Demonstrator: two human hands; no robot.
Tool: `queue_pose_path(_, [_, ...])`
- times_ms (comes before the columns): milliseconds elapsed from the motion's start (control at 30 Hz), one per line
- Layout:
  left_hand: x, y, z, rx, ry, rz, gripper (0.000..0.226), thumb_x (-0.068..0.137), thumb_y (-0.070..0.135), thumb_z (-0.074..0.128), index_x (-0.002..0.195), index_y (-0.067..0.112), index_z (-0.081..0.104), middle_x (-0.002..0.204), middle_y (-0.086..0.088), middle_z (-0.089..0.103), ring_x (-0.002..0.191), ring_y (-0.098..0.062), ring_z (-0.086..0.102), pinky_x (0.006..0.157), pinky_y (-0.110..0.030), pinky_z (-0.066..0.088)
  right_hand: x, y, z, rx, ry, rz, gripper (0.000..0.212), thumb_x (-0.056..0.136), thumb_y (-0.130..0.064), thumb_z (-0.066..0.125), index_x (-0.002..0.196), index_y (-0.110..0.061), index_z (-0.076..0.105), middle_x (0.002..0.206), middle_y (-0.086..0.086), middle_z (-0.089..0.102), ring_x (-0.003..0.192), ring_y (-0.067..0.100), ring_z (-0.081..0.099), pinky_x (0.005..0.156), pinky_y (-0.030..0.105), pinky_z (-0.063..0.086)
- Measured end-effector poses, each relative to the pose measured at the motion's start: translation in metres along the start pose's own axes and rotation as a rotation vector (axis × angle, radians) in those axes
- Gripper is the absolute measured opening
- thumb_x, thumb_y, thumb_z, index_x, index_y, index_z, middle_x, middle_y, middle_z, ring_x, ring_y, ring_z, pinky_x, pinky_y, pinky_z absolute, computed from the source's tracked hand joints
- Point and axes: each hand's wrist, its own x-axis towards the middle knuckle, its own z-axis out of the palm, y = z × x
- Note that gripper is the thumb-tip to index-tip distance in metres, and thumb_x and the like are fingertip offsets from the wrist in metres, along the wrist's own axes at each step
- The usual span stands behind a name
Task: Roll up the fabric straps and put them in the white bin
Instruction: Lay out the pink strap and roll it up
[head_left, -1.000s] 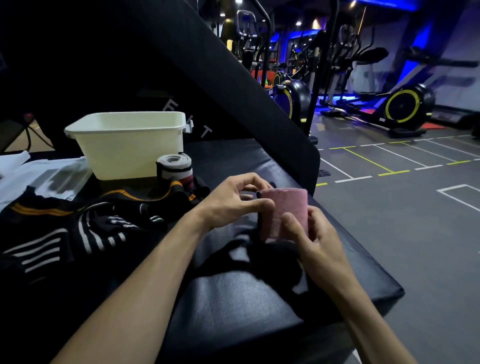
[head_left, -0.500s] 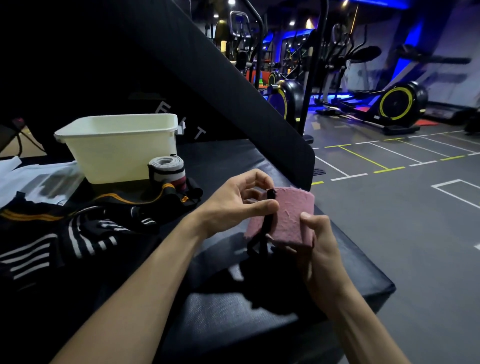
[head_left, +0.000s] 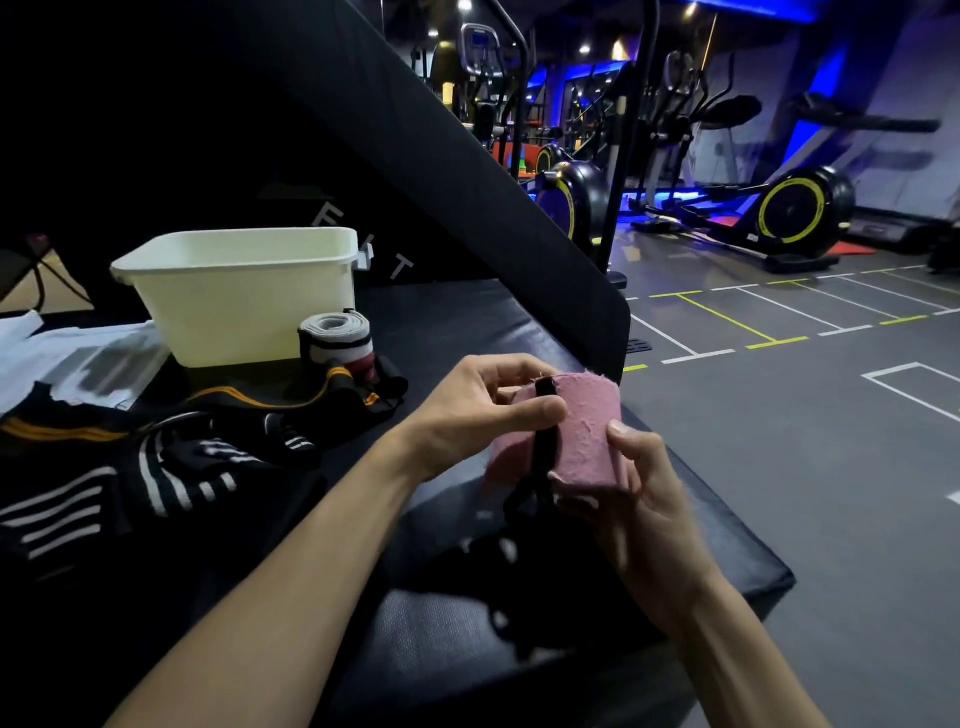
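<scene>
Lying at the far left of the black padded table (head_left: 649, 551): white papers (head_left: 78, 358), partly under dark fabric. Spreading just in front of them: loose black straps with white stripes (head_left: 171, 467) and a black strap with orange edging (head_left: 291, 400), unrolled and overlapping. Standing behind these, toward the back of the table: white bin (head_left: 239, 296), upright, its inside hidden from this angle. Sitting just beside the bin's right front corner: rolled grey strap (head_left: 336, 345) with white, black and red bands, standing on end on the orange-edged strap, outside the bin.

Reaching in from the lower left: left hand (head_left: 467, 410), fingers curled, thumb and forefinger pinching the black fastening tab (head_left: 545, 431) against the pink roll. Being held above the table's right part, well apart from the bin: pink strap roll (head_left: 584, 431), wound into a thick cylinder with a frayed top edge, a black tail dangling beneath. Gripping it from the right and below: right hand (head_left: 639, 499), thumb pressing on the roll's side, fingers wrapping behind.

Showing beyond the table edge at right: grey gym floor (head_left: 831, 441) with white and yellow lines, and exercise bikes (head_left: 795, 208) under blue lighting.
</scene>
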Motion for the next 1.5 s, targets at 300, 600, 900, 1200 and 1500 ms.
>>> queue_pose_path(300, [0.003, -0.002, 0.007, 0.149, 0.118, -0.047, 0.036, 0.069, 0.032, 0.090, 0.096, 0.014, 0.075, 0.077, -0.011, 0.067, 0.067, -0.018, 0.056, 0.061, -0.027, 0.049, 0.005, 0.009, -0.013, -0.530, 0.059, -0.273, 0.065, 0.071, -0.050, 0.081, 0.126, -0.019, 0.065, 0.117, 0.003, 0.075, 0.110, 0.017, 0.071, 0.092, 0.033, 0.055])
queue_pose_path(600, [0.003, -0.005, 0.007, 0.180, 0.004, -0.007, 0.049, 0.070, 0.042, 0.083, 0.113, 0.021, 0.072, 0.105, -0.016, 0.073, 0.089, -0.014, 0.063, 0.081, -0.033, 0.053, 0.007, 0.006, -0.013, -0.296, 0.193, -0.189, 0.080, 0.051, -0.044, 0.080, 0.122, -0.013, 0.060, 0.098, 0.012, 0.079, 0.087, 0.026, 0.074, 0.077, 0.035, 0.057])
queue_pose_path(900, [0.002, -0.003, -0.003, 0.128, -0.096, 0.033, 0.084, 0.065, 0.060, 0.086, 0.124, 0.003, 0.067, 0.118, -0.031, 0.066, 0.104, -0.022, 0.063, 0.096, -0.032, 0.050, -0.003, -0.002, -0.009, 0.034, -0.018, -0.047, 0.062, 0.072, -0.034, 0.071, 0.125, -0.002, 0.066, 0.113, 0.031, 0.067, 0.093, 0.035, 0.063, 0.079, 0.043, 0.054])
queue_pose_path(1200, [0.004, -0.007, 0.003, 0.107, -0.015, 0.127, 0.064, 0.071, 0.037, 0.084, 0.117, -0.006, 0.071, 0.116, -0.028, 0.071, 0.101, -0.027, 0.068, 0.089, -0.032, 0.056, -0.004, -0.005, -0.003, 0.182, -0.031, -0.009, 0.038, 0.085, -0.027, 0.049, 0.086, -0.006, 0.080, 0.085, 0.014, 0.072, 0.065, 0.016, 0.069, 0.058, 0.025, 0.058])
queue_pose_path(1500, [0.004, -0.003, 0.006, 0.456, 0.180, 0.236, 0.037, 0.065, 0.032, 0.095, 0.097, 0.019, 0.082, 0.098, -0.007, 0.068, 0.089, -0.027, 0.068, 0.078, -0.049, 0.055, 0.004, 0.016, -0.024, -0.555, 0.319, -0.382, 0.025, 0.098, -0.016, 0.065, 0.118, -0.028, 0.073, 0.109, -0.003, 0.077, 0.098, 0.020, 0.074, 0.091, 0.043, 0.058])
